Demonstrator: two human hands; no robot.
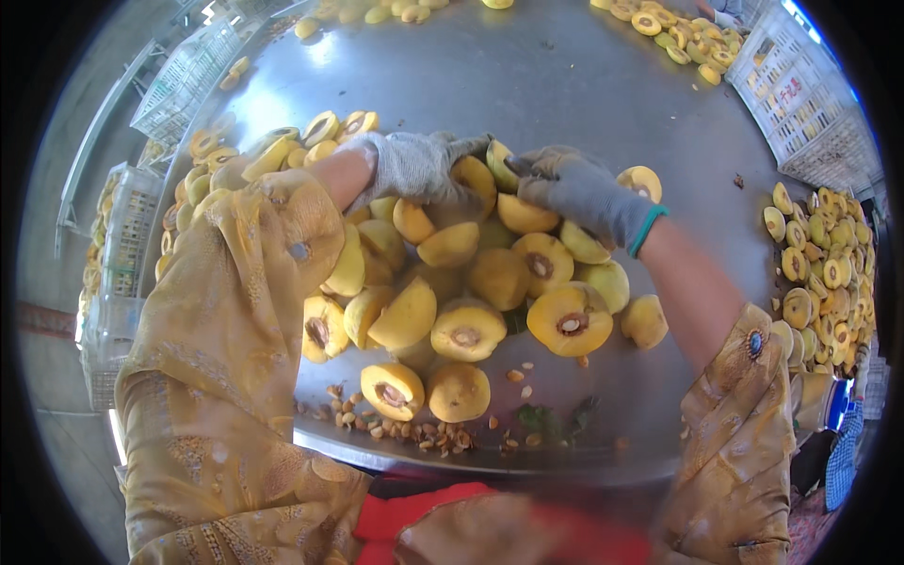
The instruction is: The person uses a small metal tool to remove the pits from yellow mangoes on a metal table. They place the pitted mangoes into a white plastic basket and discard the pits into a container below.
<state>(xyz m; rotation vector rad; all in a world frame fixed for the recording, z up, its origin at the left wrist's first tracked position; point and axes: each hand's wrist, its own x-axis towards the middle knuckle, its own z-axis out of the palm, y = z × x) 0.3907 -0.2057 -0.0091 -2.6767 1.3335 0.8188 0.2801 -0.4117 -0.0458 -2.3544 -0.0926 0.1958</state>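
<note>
My left hand (422, 168), in a grey glove, curls over a yellow peach half (475, 181) at the top of a heap. From the other side, my right hand (586, 192), in a grey glove with a green cuff, pinches the edge of a greenish-yellow peach half (502, 167). The fingertips of both hands nearly meet there, and the glove fingers partly hide their grip. Below them lies the heap of peach halves (497, 279), some cut side up with brown pit hollows, some skin side up.
A metal table (603, 104) spreads around the heap. Small brown pits (428, 435) and a green leaf (541, 421) lie along its near edge. More peach halves (829, 273) are piled at the right. White plastic crates (786, 89) stand at both sides. A co-worker's gloved hand (727, 19) shows at the far right.
</note>
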